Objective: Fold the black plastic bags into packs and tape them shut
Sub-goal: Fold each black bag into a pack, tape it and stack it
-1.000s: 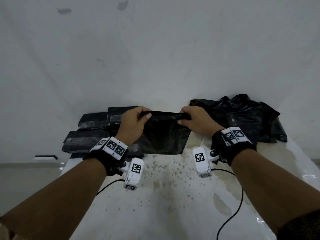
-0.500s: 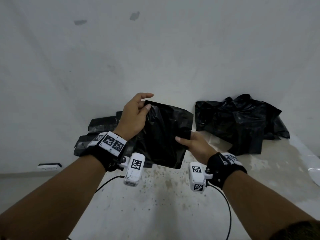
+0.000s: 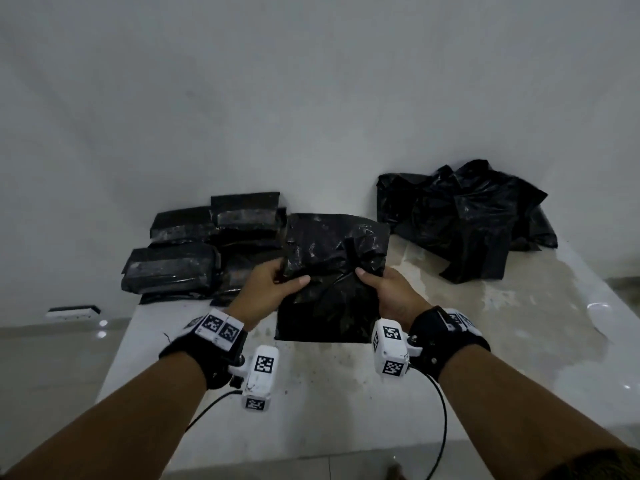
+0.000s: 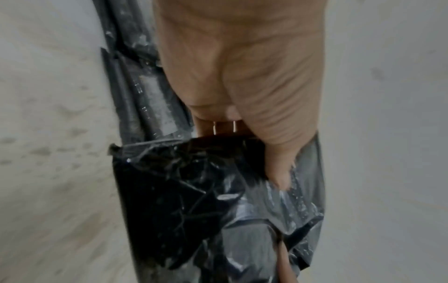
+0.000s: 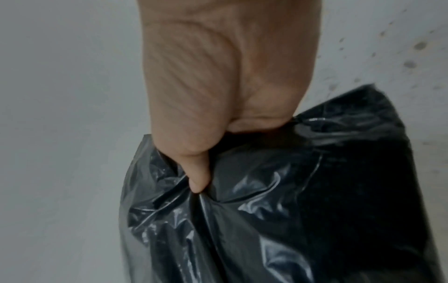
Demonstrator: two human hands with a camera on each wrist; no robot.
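The white tabletop [image 3: 346, 393], stained and speckled, runs to a pale wall. At its far right lies a loose heap of unfolded black bags [image 3: 464, 220]; at the far left sits a stack of finished packs [image 3: 204, 247], flat and oblong. Between them, nearer the person, the bag in hand [image 3: 332, 275] is held up off the tabletop, its lower edge hanging just above the surface.

The left hand [image 3: 273, 285] pinches the bag's left edge, thumb on the near face and fingers [image 4: 218, 126] curled behind. The right hand [image 3: 384, 289] grips the right edge the same way, thumb pressed into the plastic.

Both hands sit about mid-height on the sheet, level with each other, so the bag spans straight across between them, with equal reach. A likely next fold would hinge along that line, top half coming down towards the person.
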